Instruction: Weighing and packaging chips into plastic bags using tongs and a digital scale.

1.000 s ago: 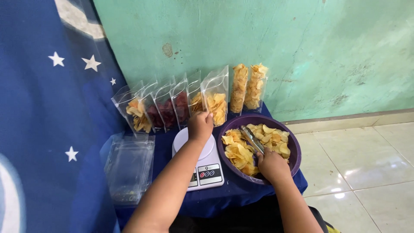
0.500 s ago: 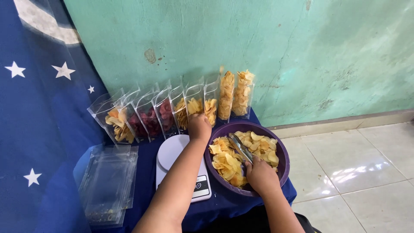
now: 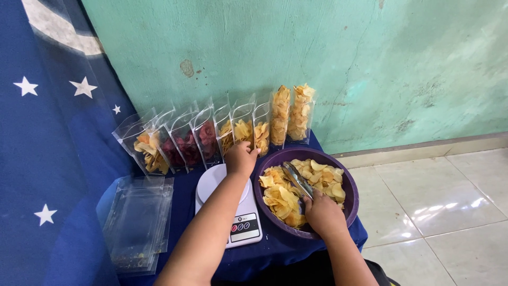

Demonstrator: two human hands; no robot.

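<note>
Tongs (image 3: 296,180) in right hand (image 3: 323,214); left hand (image 3: 241,159) touches clear pouch (image 3: 244,130).

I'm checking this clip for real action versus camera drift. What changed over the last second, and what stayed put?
Little changed. The left hand had its fingers on a chip pouch in the row; now it sits just in front, over the white scale. The right hand keeps gripping the metal tongs lying in the purple bowl of chips. Pouches, scale and bowl stayed put; mostly the camera shifted.

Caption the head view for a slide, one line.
Left hand at a chip pouch above the scale; right hand holds tongs in a purple bowl of chips.
</note>
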